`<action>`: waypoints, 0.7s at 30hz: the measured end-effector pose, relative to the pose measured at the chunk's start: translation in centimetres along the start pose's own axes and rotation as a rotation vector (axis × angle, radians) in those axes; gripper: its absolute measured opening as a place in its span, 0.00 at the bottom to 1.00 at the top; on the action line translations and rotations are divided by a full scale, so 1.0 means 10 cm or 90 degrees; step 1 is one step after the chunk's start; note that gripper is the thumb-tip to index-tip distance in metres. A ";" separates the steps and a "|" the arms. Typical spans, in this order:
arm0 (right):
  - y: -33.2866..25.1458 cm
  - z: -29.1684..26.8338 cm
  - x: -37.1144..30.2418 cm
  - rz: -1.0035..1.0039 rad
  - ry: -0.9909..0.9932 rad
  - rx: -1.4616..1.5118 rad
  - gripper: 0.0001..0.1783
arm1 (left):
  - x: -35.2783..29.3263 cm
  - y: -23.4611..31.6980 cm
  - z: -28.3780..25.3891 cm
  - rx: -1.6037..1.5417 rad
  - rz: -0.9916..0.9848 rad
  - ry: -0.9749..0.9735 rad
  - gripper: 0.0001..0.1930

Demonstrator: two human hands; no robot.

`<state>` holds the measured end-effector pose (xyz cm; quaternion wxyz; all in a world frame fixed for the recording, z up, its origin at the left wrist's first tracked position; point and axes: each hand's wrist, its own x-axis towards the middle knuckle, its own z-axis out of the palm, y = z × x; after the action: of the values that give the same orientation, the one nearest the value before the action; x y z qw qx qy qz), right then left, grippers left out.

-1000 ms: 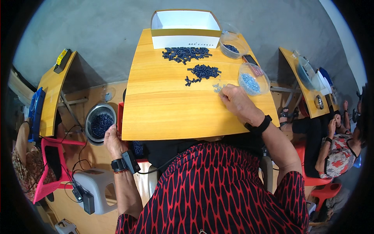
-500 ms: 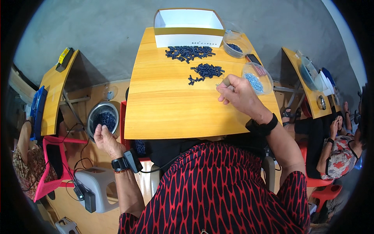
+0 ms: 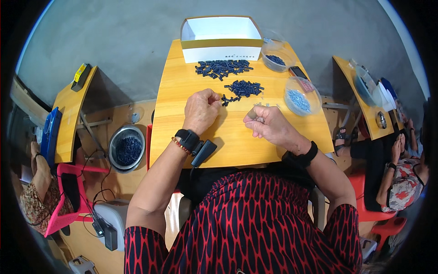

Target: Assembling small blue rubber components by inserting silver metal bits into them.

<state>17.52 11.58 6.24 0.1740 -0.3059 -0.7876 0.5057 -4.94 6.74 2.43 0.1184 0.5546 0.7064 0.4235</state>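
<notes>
My left hand [image 3: 202,111] is over the table, its fingers drawn together beside the left end of a small pile of short dark tube-like pieces [image 3: 245,88]. Whatever lies between those fingertips is too small to make out. Nearer the table's right side, my right hand [image 3: 272,123] is closed, thumb against curled fingers, its contents hidden. A few tiny pale pieces [image 3: 262,104] lie on the wood just beyond it. To its right a clear tub [image 3: 292,83] holds many small light-blue pieces [image 3: 299,101]. A larger heap of the dark pieces [image 3: 221,68] is farther back.
A white box with a gold band [image 3: 219,54] stands at the back edge, beside another clear tub [image 3: 266,64] and a phone-like object [image 3: 297,71]. Left of the table, a metal bowl of dark pieces [image 3: 127,150] sits low. People sit at side tables left and right.
My left hand has come from the metal bowl on the left up onto the table, beside the small dark pile. The right hand has moved slightly nearer me and stays closed.
</notes>
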 end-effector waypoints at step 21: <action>0.23 -0.20 -0.14 0.024 0.039 0.135 0.07 | 0.12 -0.01 0.21 0.155 0.036 0.033 0.13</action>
<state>20.43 12.76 5.10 0.2195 -0.3159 -0.7181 0.5799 -4.09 8.76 1.46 0.0194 0.5734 0.7396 0.3519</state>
